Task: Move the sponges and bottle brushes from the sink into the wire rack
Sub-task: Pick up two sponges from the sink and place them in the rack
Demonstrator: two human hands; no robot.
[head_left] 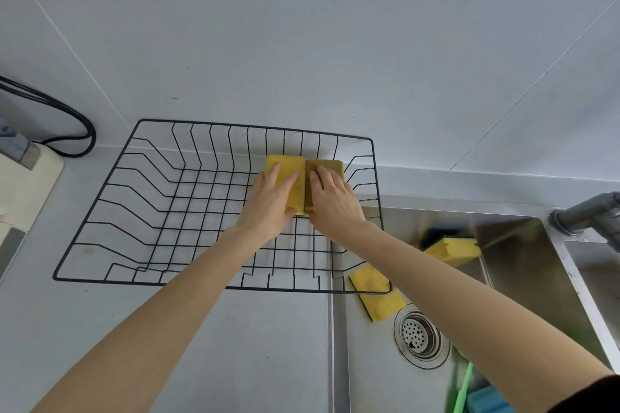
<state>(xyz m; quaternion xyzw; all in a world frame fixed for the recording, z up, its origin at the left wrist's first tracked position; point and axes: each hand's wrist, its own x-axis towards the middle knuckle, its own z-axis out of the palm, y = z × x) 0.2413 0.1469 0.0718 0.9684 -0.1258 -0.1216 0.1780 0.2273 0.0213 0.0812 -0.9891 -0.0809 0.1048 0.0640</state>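
Observation:
A black wire rack (pixel 110 231) lies on the counter left of the steel sink (pixel 523 265). Two sponges lie side by side in its far right corner: a yellow sponge (pixel 289 165) under my left hand (pixel 268 204) and an olive-brown sponge (pixel 327 165) under my right hand (pixel 333 203). Both hands rest flat on their sponges with fingers spread. In the sink, a yellow sponge (pixel 377 295) lies flat beside the drain and another yellow sponge (pixel 453 250) leans on the back wall. A green brush handle (pixel 464 386) and a blue sponge (pixel 486 402) show at the bottom edge.
A drain strainer (pixel 419 339) sits in the sink floor. A grey faucet (pixel 590 214) juts in at the right. A black cable (pixel 67 117) and a cream appliance (pixel 23 184) occupy the counter's left end. The wall stands just behind the rack.

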